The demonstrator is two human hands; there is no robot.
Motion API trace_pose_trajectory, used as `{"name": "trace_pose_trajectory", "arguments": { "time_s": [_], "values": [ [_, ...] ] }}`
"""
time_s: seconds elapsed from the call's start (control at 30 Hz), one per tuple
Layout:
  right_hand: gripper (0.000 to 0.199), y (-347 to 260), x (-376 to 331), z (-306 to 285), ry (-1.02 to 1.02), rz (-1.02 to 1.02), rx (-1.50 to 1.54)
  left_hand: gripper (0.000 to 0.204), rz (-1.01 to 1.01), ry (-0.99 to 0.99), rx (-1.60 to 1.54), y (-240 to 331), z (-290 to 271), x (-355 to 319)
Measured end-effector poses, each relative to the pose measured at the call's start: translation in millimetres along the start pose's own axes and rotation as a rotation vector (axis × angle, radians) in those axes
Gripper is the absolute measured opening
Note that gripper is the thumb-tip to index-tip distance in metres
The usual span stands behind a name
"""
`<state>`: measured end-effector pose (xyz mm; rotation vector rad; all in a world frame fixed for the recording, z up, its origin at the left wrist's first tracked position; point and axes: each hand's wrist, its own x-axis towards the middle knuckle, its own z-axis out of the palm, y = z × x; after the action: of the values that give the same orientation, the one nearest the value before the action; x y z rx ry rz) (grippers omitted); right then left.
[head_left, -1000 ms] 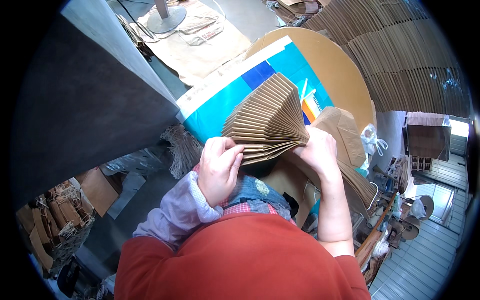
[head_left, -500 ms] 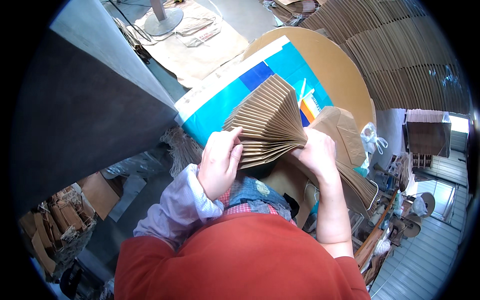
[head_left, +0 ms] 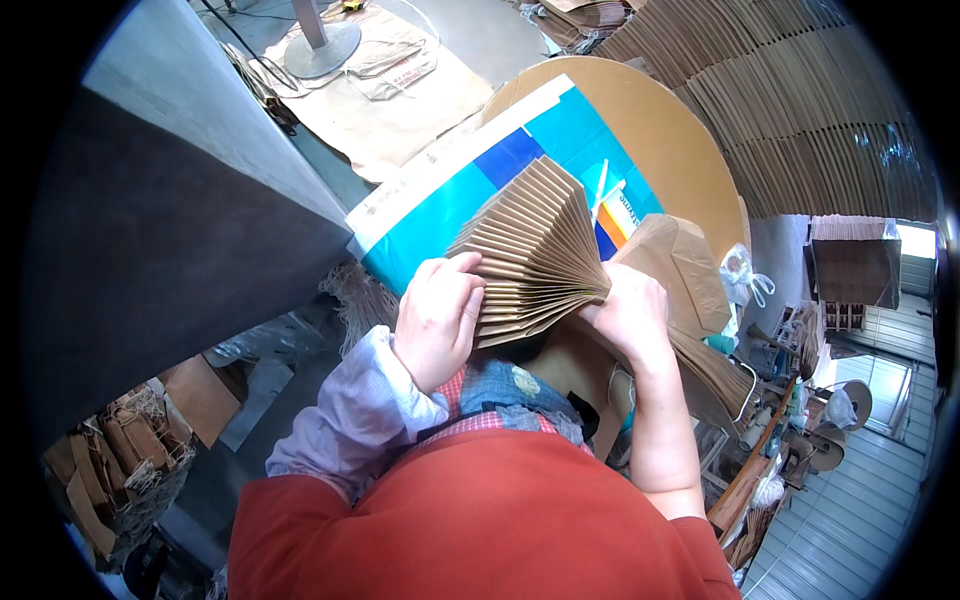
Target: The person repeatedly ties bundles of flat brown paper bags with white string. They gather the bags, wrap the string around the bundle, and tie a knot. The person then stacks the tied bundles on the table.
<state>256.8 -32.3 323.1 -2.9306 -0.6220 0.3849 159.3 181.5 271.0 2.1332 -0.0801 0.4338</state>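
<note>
A stack of flat brown paper bags (head_left: 535,235) is spread like a fan in front of me, its loose edges to the upper left. My right hand (head_left: 632,312) is closed tightly round the gathered end. At the fan's lower left edge, my left hand (head_left: 438,318) has its bent fingers and thumb against the sheet edges. What lies under those fingertips is partly hidden. Beneath the fan is a turquoise, blue and white printed sheet (head_left: 420,225). Beside my right hand rests another bunch of brown paper bags (head_left: 675,275).
A round tan board (head_left: 700,125) lies under the printed sheet. To the left rises a large grey panel (head_left: 190,240); white cords (head_left: 355,300) hang near its corner. Tall bundles of brown bags (head_left: 790,100) fill the upper right. A metal pole base (head_left: 322,50) stands at the far left.
The fan and both hands have shifted only slightly. My right hand keeps its grip, and my left fingers stay at the sheet edges.
</note>
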Motion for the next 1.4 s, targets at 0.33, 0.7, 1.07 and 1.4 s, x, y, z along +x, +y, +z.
{"name": "trace_pose_trajectory", "arguments": {
  "time_s": [0.33,0.7,1.07,1.4],
  "values": [
    [0.031,0,0,0,0.003,0.010,-0.013,0.024,-0.069,-0.031,-0.008,1,5,16],
    [0.031,1,1,-1,0.000,0.010,0.014,0.007,0.024,-0.007,0.017,-10,8,23],
    [0.034,3,3,-2,-0.038,0.024,-0.007,0.018,-0.062,-0.048,-0.039,-14,11,45],
    [0.034,4,2,-1,-0.032,0.012,-0.045,0.009,0.150,-0.037,0.045,-24,14,56]
  ]
}}
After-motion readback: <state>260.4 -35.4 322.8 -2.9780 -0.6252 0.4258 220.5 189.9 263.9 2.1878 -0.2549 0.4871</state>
